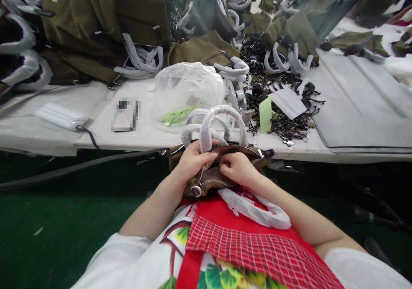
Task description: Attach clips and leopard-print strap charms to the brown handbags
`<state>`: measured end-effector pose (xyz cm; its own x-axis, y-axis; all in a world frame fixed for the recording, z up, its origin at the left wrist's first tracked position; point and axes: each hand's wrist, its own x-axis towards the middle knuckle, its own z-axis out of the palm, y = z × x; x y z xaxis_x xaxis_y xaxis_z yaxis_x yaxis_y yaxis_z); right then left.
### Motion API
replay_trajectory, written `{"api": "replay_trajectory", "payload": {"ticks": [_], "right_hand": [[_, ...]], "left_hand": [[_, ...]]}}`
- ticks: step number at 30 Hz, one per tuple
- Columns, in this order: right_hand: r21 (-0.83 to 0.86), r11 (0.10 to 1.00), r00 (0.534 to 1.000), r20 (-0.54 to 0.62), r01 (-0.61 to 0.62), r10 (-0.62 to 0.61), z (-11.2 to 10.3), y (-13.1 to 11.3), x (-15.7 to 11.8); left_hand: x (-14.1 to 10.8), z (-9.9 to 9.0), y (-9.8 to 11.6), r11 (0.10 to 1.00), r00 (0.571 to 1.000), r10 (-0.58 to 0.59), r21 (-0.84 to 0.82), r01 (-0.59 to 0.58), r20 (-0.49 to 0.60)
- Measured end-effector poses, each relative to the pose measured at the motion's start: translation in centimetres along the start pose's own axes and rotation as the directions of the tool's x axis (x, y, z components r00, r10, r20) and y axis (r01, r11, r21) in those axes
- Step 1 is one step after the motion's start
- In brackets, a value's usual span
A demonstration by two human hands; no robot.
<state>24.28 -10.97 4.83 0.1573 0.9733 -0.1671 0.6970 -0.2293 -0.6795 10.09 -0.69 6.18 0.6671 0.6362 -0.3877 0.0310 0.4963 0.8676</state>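
Observation:
An olive-brown bag (210, 179) with an open zipper rests between my body and the table's front edge. White-wrapped handles (236, 114) stand up on its far side, and another wrapped handle (267, 216) hangs over my red apron. My left hand (195, 158) grips the bag's rim beside a wrapped handle, thumb on top. My right hand (238, 167) is at the bag's opening with its fingers curled in against the lining; what the fingertips pinch, if anything, is hidden.
On the white table (141, 141) lie a clear plastic bag (193, 87), a blurred-out phone-like item (125, 115), a white power strip (61, 116) and a heap of dark straps (283, 121). Olive bags (106, 18) pile up behind. Grey-white sheets (363, 104) lie right.

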Motion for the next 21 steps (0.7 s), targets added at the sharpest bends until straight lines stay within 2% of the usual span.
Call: {"api": "replay_trajectory", "payload": {"ticks": [5, 10, 13, 18, 21], "right_hand": [[0.038, 0.998, 0.996, 0.075, 0.055, -0.058, 0.2, -1.1, 0.6], [-0.247, 0.969, 0.999, 0.049, -0.003, 0.015, 0.0, -2.0, 1.1], [-0.348, 0.937, 1.000, 0.031, 0.012, -0.002, 0.2, -2.0, 1.1], [-0.302, 0.953, 0.999, -0.027, 0.020, -0.029, 1.4, -1.3, 0.9], [-0.212, 0.976, 0.998, -0.006, 0.059, -0.061, 1.6, -0.9, 0.7]], "left_hand": [[0.2, -0.9, 0.4, 0.999, 0.999, 0.035, 0.005, -0.034, -0.035], [0.1, -1.4, 0.7, 1.000, 1.000, -0.006, 0.003, 0.006, -0.009], [0.1, -1.4, 0.6, 1.000, 1.000, -0.023, -0.003, 0.023, -0.011], [0.5, -1.2, 0.4, 1.000, 0.999, 0.019, 0.023, -0.018, -0.038], [0.7, -1.3, 0.2, 1.000, 1.000, -0.008, 0.003, 0.008, -0.030]]}}
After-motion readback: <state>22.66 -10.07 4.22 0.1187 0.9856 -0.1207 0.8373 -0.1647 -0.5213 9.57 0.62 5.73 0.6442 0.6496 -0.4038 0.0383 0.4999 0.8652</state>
